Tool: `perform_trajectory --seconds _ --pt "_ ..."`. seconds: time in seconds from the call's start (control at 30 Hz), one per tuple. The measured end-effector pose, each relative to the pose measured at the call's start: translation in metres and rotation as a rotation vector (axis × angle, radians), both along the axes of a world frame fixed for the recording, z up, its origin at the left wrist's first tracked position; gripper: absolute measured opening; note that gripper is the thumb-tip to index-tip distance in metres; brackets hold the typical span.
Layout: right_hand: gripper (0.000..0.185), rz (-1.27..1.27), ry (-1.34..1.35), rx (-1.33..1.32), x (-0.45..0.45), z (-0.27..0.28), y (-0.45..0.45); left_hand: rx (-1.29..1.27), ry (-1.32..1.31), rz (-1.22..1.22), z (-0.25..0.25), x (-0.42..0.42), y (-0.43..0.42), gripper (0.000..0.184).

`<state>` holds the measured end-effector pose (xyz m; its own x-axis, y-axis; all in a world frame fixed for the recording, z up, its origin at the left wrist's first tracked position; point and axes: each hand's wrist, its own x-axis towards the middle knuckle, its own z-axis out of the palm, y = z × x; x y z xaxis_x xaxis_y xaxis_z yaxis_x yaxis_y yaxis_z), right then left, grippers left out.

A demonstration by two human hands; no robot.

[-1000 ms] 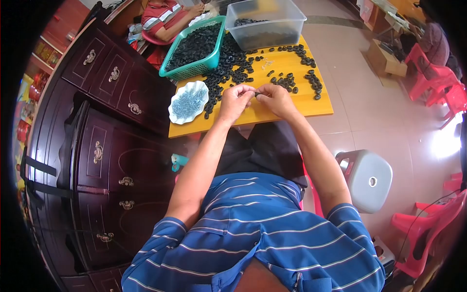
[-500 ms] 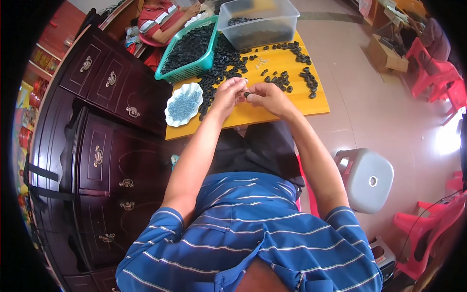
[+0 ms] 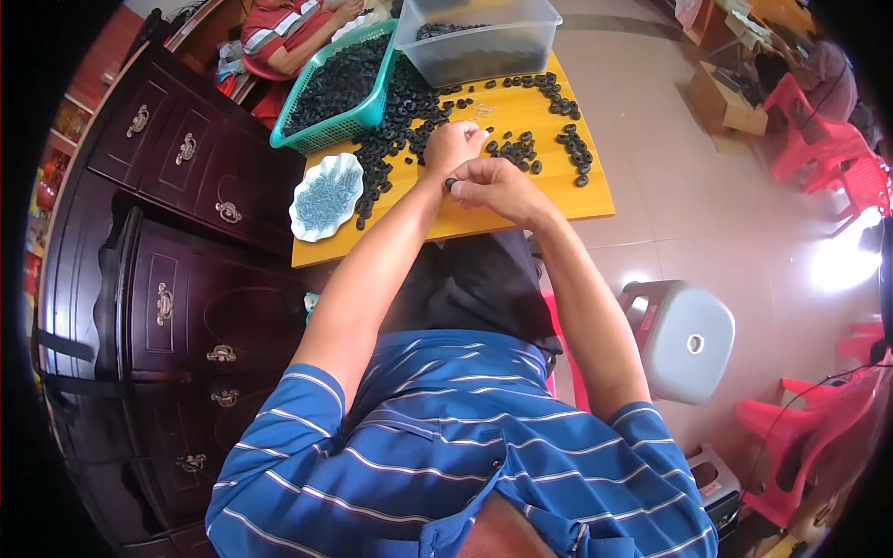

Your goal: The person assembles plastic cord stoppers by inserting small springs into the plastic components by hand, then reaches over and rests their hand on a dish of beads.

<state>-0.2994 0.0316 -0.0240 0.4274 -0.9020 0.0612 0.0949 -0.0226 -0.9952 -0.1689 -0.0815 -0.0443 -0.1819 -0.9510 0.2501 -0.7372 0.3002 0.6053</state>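
My right hand pinches a small black ring-shaped part between thumb and fingers, close to my left wrist. Reaching farther over the yellow table is my left hand, its fingers drawn together; whatever they hold, if anything, is hidden. A cluster of black ring-shaped parts lies just right of my left hand, and a larger spread of them is to its left. Near the table's left edge sits a white scalloped dish of thin, pale bluish pieces. Some tiny clear pieces lie beyond my left hand.
A green basket full of black parts and a clear plastic bin stand at the far side. Another person sits beyond them. Dark drawers flank the left; a grey stool and pink chairs are rightward.
My hands were together over the table; now my left hand has moved forward, away from my right, which still pinches the black part. The whole view has shifted slightly.
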Motion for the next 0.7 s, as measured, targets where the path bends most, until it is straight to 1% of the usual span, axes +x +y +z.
perform_trajectory --seconds 0.03,0.1,0.27,0.33,0.4,0.43,0.53,0.6,0.7 --pt "0.019 -0.009 0.003 0.015 0.0 0.001 0.0 0.001 0.008 0.001 0.0 -0.001 -0.001 0.023" --pt "0.019 -0.01 0.001 0.011 0.0 0.0 -0.001 -0.013 -0.06 0.034 -0.001 -0.003 -0.002 0.02" --pt "0.02 0.002 -0.039 0.026 0.001 -0.003 -0.002 -0.064 -0.011 0.03 -0.001 -0.002 0.001 0.015" --pt "0.018 -0.053 -0.075 -0.002 0.003 -0.003 0.0 -0.066 0.014 0.031 -0.004 0.004 0.003 0.013" --pt "0.018 -0.063 -0.08 -0.016 0.006 -0.004 0.0 -0.161 0.244 -0.049 -0.007 0.016 0.008 0.013" --pt "0.017 -0.075 -0.09 -0.024 0.007 -0.004 0.001 -0.186 0.311 -0.108 -0.007 0.024 0.012 0.014" --pt "0.018 -0.091 -0.077 0.004 0.007 0.0 0.002 -0.086 0.487 -0.112 0.005 0.045 0.036 0.01" --pt "0.018 -0.08 -0.065 0.006 0.008 0.0 0.001 0.072 0.721 -0.123 0.016 0.059 0.057 0.008" --pt "0.02 -0.063 0.031 0.026 0.005 -0.002 0.001 0.094 0.769 -0.076 0.028 0.077 0.087 0.01"
